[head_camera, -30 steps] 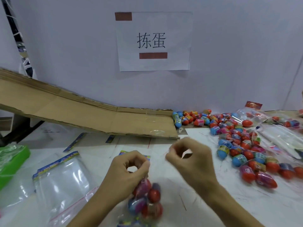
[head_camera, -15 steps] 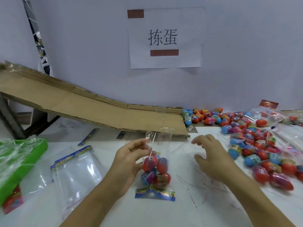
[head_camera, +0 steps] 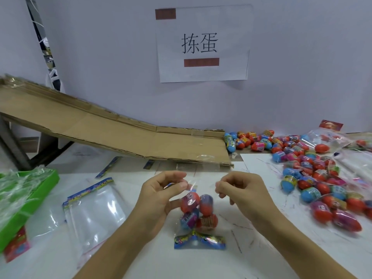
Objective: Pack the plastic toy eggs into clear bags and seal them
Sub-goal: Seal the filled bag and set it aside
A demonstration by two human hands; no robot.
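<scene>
A clear bag [head_camera: 198,218] holding several red, blue and purple toy eggs stands on the white table [head_camera: 251,248], its printed header strip flat on the table at the bottom. My left hand [head_camera: 161,196] pinches the bag's open top edge on the left side. My right hand [head_camera: 239,190] pinches the same edge on the right side. The clear film stretches between the two hands and rises above them. A pile of loose toy eggs [head_camera: 314,174] lies on the table to the right.
Empty clear bags [head_camera: 94,210] with printed headers lie at the left. A green tray [head_camera: 26,194] of plastic sits at the far left. A cardboard ramp [head_camera: 112,133] slopes down along the wall. More clear bags [head_camera: 332,139] lie at the back right.
The bag of eggs now stands on the table. My right hand, open half a second ago, came back and pinched the bag's top edge on the right.
</scene>
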